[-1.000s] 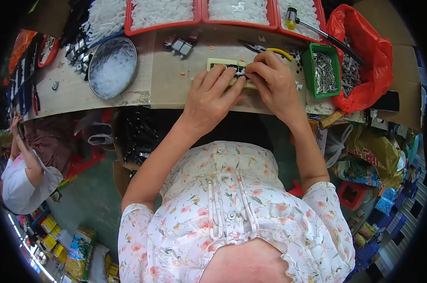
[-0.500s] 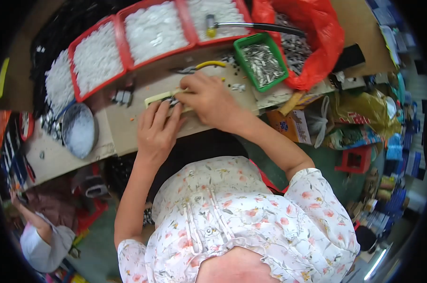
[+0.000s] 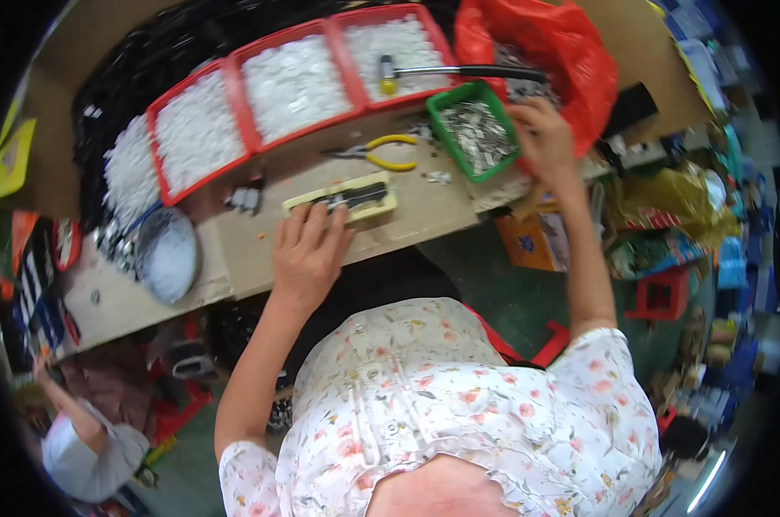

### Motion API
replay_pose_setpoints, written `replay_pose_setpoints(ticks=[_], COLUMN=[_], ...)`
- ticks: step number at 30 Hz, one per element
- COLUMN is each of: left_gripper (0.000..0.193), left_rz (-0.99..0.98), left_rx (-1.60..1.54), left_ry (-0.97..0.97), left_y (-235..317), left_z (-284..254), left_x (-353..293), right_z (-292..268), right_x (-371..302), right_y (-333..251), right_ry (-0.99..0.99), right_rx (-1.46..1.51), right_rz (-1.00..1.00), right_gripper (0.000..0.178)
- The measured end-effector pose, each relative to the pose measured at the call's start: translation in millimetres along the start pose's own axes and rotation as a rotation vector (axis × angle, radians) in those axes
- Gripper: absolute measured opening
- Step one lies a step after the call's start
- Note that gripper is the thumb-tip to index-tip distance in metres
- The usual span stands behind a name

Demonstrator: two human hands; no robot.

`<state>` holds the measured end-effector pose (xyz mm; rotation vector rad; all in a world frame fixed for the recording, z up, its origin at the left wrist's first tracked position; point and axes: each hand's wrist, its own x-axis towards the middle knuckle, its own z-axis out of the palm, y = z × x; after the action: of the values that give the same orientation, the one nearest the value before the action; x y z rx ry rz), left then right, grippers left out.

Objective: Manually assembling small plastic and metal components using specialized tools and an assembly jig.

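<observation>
On the workbench lies a cream-coloured oblong block (image 3: 378, 211) with a recess along its top. A black strip-like part (image 3: 368, 194) sits in that recess, with small shiny metal beside it. My left hand (image 3: 308, 258) holds the block's near left side, fingertips over its edge by the metal. My right hand (image 3: 547, 142) is away to the right, fingers curled between a green tray (image 3: 437, 129) of small metal pieces and an open red plastic bag (image 3: 592, 77). Whatever those fingers may hold is too small or hidden to make out.
Joined red trays (image 3: 250, 138) of white plastic pieces line the back. A hammer (image 3: 459, 71) lies across the right tray and bag. Yellow-handled pliers (image 3: 390, 152) lie behind the block. A round bowl (image 3: 168, 256) stands left. Another person (image 3: 93, 439) sits at lower left.
My right hand has left the block and moved right to the green tray and red bag, uncovering the block and pliers. The left hand stays at the block.
</observation>
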<state>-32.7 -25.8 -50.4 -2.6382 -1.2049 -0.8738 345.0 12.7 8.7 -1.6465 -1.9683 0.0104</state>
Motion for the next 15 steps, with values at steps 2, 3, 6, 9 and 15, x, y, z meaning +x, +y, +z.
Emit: replay_pose_setpoints(ticks=[2,3,6,9,15], left_gripper=[0.038,0.039,0.036,0.035,0.025], left_rz=[0.012,0.028,-0.015,-0.016,-0.098], left_rx=[-0.052,-0.067,-0.157,-0.208,-0.117], left_ry=[0.005,0.011,-0.027,-0.019,0.151], left_y=[-2,-2,-1,-7,-70], left_z=[2,2,-5,-16,-59], left_x=[0,3,6,7,17], right_z=[-8,-10,0,-8,-13], right_x=[-2,-5,-2,5,5], right_y=[40,57,97,86,116], right_ry=[-0.074,-0.097,-0.191,-0.181,-0.202], right_rx=[-0.137,-0.162,-0.085,-0.212,-0.092], right_rz=[0.03,0.033,0.01,-0.063,0.004], right_gripper=[0.027,0.029,0.029,0.023,0.016])
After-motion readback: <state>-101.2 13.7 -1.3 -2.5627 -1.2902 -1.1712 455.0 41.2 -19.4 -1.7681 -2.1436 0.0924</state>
